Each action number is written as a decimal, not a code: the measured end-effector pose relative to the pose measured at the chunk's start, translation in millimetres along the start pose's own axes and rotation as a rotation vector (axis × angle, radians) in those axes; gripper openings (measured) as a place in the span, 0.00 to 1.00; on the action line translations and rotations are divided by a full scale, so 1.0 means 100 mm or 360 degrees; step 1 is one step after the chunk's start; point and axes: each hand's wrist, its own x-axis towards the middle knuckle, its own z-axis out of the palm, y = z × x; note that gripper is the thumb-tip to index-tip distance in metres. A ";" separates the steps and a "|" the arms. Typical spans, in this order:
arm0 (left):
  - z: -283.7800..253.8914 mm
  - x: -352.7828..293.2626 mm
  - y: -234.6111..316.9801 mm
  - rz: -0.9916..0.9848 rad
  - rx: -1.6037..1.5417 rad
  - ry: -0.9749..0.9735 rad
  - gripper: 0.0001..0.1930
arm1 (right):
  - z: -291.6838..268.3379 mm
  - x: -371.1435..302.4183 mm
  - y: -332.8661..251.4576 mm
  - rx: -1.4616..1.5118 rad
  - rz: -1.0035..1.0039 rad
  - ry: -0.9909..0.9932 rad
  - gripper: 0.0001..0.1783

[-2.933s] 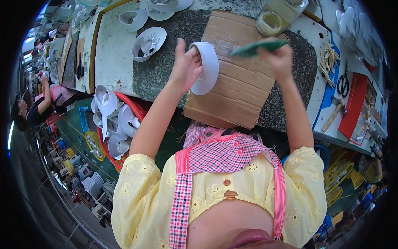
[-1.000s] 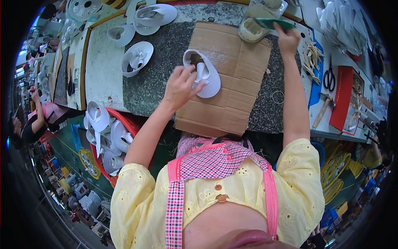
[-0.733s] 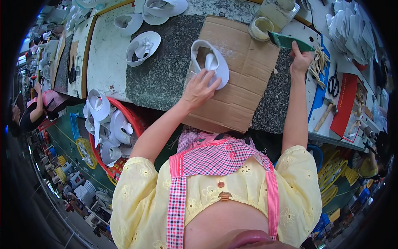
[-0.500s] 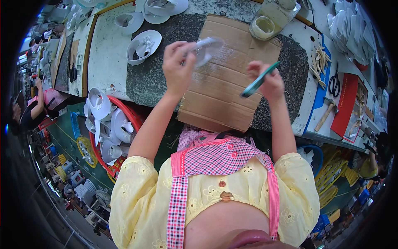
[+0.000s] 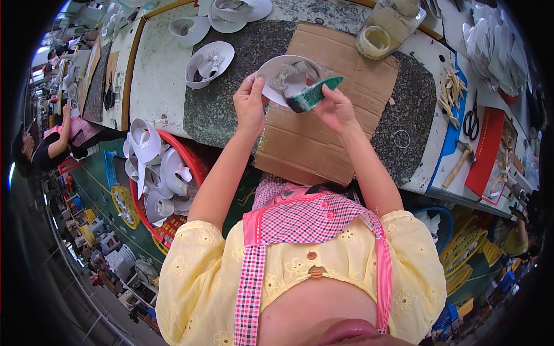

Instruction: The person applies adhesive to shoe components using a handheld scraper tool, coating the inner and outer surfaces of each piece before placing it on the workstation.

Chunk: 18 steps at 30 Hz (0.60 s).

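Note:
My left hand (image 5: 250, 105) grips the left rim of a white sandal (image 5: 272, 70) with a sparkling ornament on its strap, raised above a cardboard sheet (image 5: 314, 144). In my right hand (image 5: 336, 109) is a green-backed brush (image 5: 317, 92) with dark bristles, the fingers closed on its right end. The brush overlaps the sandal's near right side; whether its bristles touch cannot be made out. Another white sandal (image 5: 222, 60) with a glittering bow rests on the dark speckled mat (image 5: 210, 118), left of the cardboard.
More white sandals (image 5: 187, 30) lie at the far left. A glue-stained container (image 5: 375, 43) stands behind the cardboard. On the right are scissors (image 5: 471, 124), a hammer (image 5: 457, 164) and a red box (image 5: 486, 147). A red basket (image 5: 193, 158) of white sandals stands below the table's left edge.
My two hands have come together, the right one moving left with the brush to the sandal. The sandal, blurred before, has turned so its ornament shows. The whole view has shifted slightly.

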 end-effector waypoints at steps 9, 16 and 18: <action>-0.10 -0.06 0.04 0.0395 0.0781 -0.0137 0.21 | 0.21 -0.09 0.05 -0.0427 -0.0009 -0.0635 0.08; 0.08 -0.22 0.20 0.1159 0.1833 -0.0450 0.37 | 0.29 -0.16 -0.07 -0.0197 0.0101 -0.0692 0.09; 0.07 -0.19 0.16 0.1265 0.1938 -0.0439 0.35 | 0.28 -0.16 -0.10 -0.0238 0.0108 -0.0645 0.10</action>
